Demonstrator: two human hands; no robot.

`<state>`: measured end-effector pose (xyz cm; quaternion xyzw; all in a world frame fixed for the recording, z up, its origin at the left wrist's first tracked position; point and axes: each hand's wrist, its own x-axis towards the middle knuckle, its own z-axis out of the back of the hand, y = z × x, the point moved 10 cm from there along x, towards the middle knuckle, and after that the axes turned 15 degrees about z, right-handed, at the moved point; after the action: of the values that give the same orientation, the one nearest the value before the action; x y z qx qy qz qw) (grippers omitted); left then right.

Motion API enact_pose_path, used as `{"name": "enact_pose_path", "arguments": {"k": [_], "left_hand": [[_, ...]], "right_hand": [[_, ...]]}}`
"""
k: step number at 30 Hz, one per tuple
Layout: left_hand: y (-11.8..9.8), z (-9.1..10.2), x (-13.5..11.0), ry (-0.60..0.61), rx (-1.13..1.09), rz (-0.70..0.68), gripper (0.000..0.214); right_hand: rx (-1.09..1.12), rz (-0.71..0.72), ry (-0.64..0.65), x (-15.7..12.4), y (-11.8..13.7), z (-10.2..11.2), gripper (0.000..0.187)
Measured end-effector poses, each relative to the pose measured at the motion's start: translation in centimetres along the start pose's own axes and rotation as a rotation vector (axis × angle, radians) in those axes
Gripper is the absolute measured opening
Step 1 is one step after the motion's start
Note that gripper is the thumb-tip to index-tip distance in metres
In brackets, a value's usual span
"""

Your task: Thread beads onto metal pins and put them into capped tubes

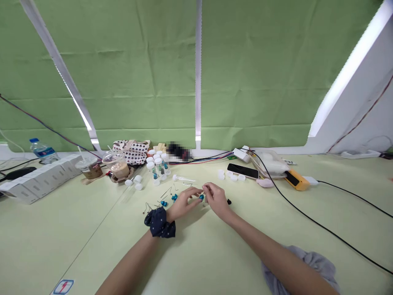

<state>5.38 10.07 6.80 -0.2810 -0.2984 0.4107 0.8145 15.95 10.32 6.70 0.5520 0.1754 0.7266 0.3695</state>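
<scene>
Frame centre: my left hand (183, 201) and right hand (216, 198) share a narrow grip on one blue part (201, 197); such slight purchase could let it slip to the worktop (215, 254).

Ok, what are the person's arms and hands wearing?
The left hand and right hand are bare, no gloves. The left wrist carries a dark navy scrunchie with small white dots. The right arm is uncovered up to a loose grey sleeve. Rings are too small to tell.

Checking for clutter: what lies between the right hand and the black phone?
In the head view, a few small white caps lie there, nearer the black phone than the right hand; otherwise bare table.
</scene>
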Motion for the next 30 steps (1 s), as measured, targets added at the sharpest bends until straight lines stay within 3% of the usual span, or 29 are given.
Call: {"name": "enact_pose_path", "arguments": {"k": [2,5,8,11,15,21,25,30], "left_hand": [[1.4,0.9,1.6,-0.071,0.151,0.013,0.034],[5.6,1.9,4.5,-0.209,0.485,0.178,0.042],[9.3,1.2,6.8,-0.182,0.685,0.297,0.045],[10.4,0.5,8.1,-0.156,0.701,0.301,0.035],[9.0,0.8,8.4,-0.18,0.685,0.262,0.025],[2.5,2.3,5.1,-0.349,0.469,0.076,0.025],[-0.5,2.9,2.1,-0.445,0.362,0.09,0.025],[-2.0,2.9,-0.8,-0.459,0.321,0.135,0.027]], "right_hand": [[0.052,-0.072,-0.054,0.1,-1.4,0.8,0.031],[0.093,-0.144,-0.137,0.2,-3.0,1.9,0.034],[0.097,-0.165,-0.197,0.2,-3.5,2.7,0.037],[0.121,-0.175,-0.244,0.2,-3.7,3.3,0.039],[0.19,-0.185,-0.334,0.4,-3.9,4.3,0.04],[0.329,-0.1,-0.477,1.0,-2.4,5.8,0.035],[0.425,-0.042,-0.405,1.4,-0.2,4.8,0.032],[0.573,-0.038,-0.238,1.4,1.3,2.1,0.031]]}}
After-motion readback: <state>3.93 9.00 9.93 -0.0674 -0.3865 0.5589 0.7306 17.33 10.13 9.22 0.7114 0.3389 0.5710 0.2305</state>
